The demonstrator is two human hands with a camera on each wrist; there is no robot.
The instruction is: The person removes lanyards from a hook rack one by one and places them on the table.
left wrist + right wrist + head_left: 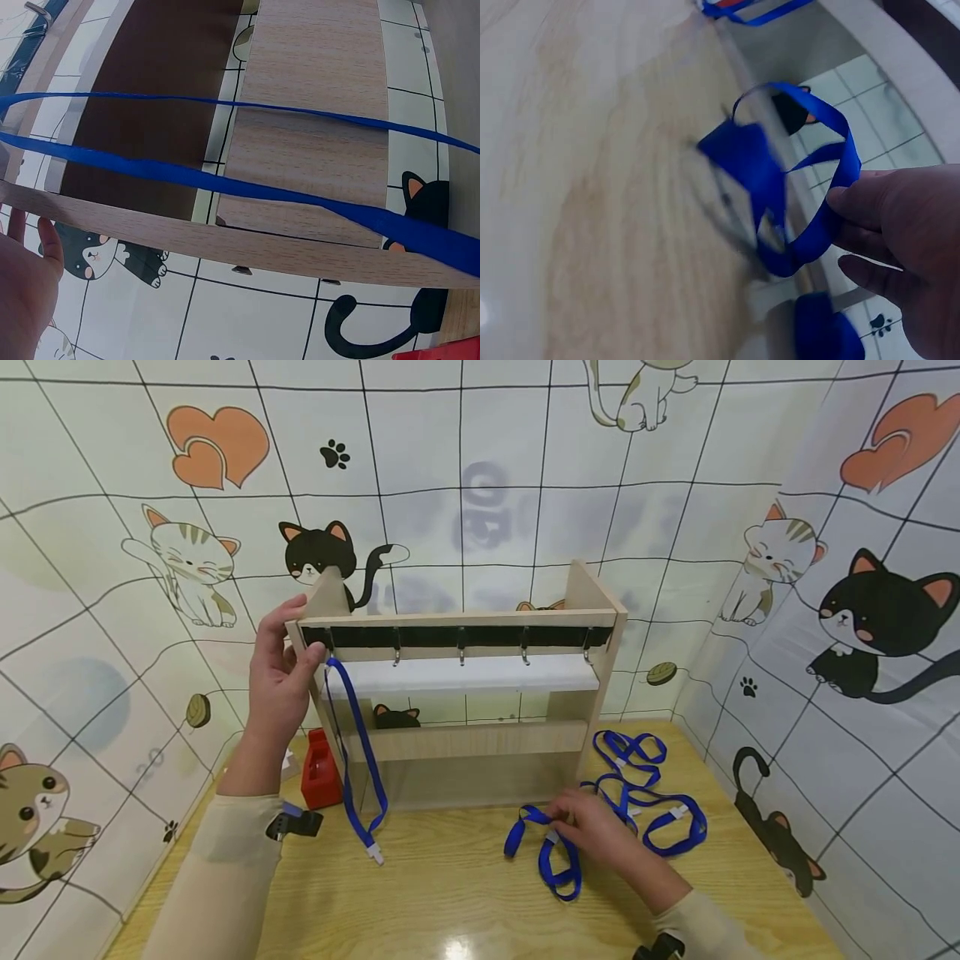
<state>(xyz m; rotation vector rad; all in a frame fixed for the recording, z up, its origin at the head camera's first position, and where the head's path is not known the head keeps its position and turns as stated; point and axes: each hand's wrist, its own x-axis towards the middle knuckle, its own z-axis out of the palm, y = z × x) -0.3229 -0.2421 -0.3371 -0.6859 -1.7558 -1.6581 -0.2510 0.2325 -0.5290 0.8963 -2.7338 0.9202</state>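
Note:
A wooden rack (465, 739) with a row of metal hooks (461, 653) stands on the wooden table (450, 893). One blue lanyard (358, 752) hangs from the leftmost hook. My left hand (279, 681) rests against the rack's left end beside that hook, its fingers fairly straight. In the left wrist view the palm (26, 277) lies by the rack's wooden edge (225, 240), and the lanyard's strap (225, 180) runs across. My right hand (592, 831) pinches another blue lanyard (551, 860) on the table; the right wrist view shows its fingers (870, 202) holding the loop (817, 225).
Several more blue lanyards (648, 785) lie in a pile at the rack's right foot. A red object (321, 772) stands behind the rack's left side. Walls with cat pictures close in the table at the back, left and right.

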